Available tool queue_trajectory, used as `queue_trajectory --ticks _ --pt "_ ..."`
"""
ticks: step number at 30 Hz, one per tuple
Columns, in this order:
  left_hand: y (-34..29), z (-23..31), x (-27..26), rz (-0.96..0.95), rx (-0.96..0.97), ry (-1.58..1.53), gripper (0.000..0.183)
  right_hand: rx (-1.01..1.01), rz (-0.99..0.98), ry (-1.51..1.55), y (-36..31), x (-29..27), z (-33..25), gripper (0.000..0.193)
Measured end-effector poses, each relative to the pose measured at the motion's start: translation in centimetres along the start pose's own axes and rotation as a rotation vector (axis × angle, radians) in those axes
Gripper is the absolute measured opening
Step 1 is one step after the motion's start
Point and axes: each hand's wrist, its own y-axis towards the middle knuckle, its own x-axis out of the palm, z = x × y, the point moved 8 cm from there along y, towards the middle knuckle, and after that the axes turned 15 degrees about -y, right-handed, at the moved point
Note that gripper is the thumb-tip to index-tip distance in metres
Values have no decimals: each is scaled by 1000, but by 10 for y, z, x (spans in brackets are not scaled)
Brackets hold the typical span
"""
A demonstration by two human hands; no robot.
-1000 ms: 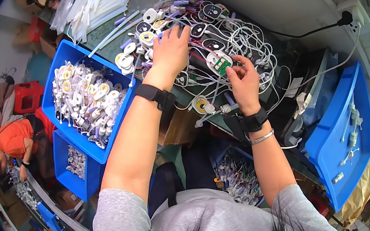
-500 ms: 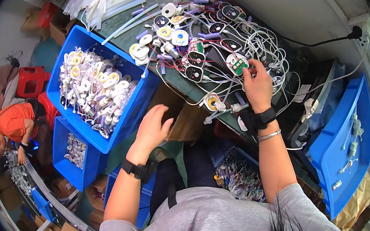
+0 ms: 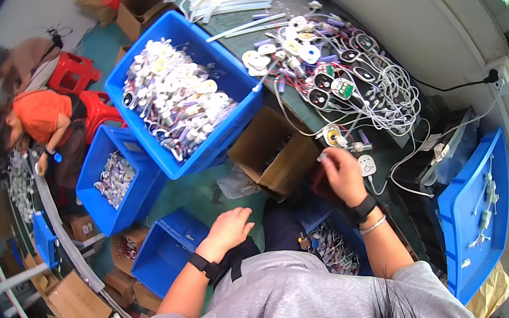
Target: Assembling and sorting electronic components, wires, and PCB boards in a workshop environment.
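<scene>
My right hand [image 3: 342, 175] is at the table's near edge, thumb and fingertips pinched together. A tiny pale bit shows at the fingertips, too small to name. Just beyond the hand lies a white round part with a yellow ring [image 3: 332, 136], wired to white connectors. To its right is a white rounded plate [image 3: 367, 165] on a cable. My left hand [image 3: 231, 229] hovers above my lap, fingers loosely stretched, holding nothing. Farther back sits a white part with a green circuit board [image 3: 342, 88], amid black-faced units and a heap of white cables [image 3: 393, 95].
A large blue bin [image 3: 231, 44] full of white parts stands left of the table. Below it are smaller blue bins [image 3: 89, 177] and an open cardboard box [image 3: 285, 187]. A blue tray [image 3: 461, 220] leans at right. Another person in orange [image 3: 41, 115] works at far left.
My right hand has left the green circuit board and come back to the table's near edge. My left hand is lower, over my lap. The whole view has shifted.
</scene>
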Motion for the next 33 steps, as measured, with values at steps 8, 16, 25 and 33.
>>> queue_trajectory --ticks 8,16,25,33 --pt "-162 -113 14 119 -241 -140 34 -262 -461 24 -94 98 -137 17" --pt "-372 -240 45 404 -556 -296 35 -423 -618 -30 -206 174 -229 16" --pt "-507 -265 145 685 -820 -585 32 -738 -800 -112 -256 217 -343 16" --pt "-549 -225 227 1188 -863 -835 31 -984 -1126 -171 -278 290 -385 19"
